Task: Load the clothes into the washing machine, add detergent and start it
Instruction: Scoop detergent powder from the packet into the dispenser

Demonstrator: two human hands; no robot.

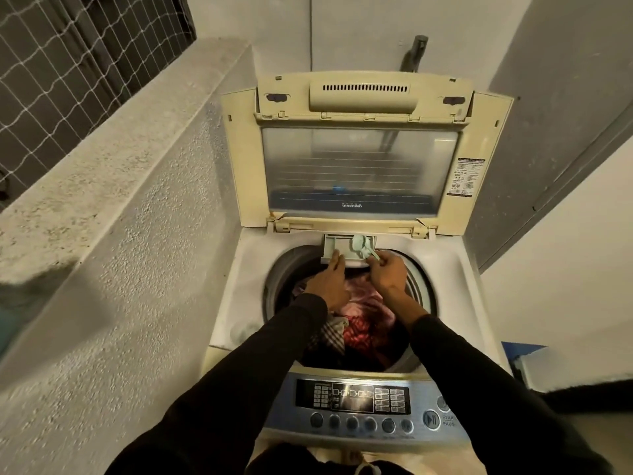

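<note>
Top-load washing machine (239,303), lid (359,166) folded up and standing open against the back wall. Drum (419,289) holds clothes (363,320): pink, red and a checked piece, piled under both forearms. Detergent drawer (334,246) is pulled out at the rear rim of the drum opening. Left hand (327,281) rests on the drawer's front left edge, fingers fairly straight, pressed on it; grip underneath cannot be told. Right hand (387,270) pinches the handle of a pale green scoop (361,246), scoop bowl tipped over the drawer's right compartment. Whether powder is in the scoop is not clear. Both arms in black sleeves. Control panel (352,399) near the body, row of round buttons, start/pause button (431,419) at right. Rough concrete ledge (120,200) to the left, netted window (68,56) above it.
</note>
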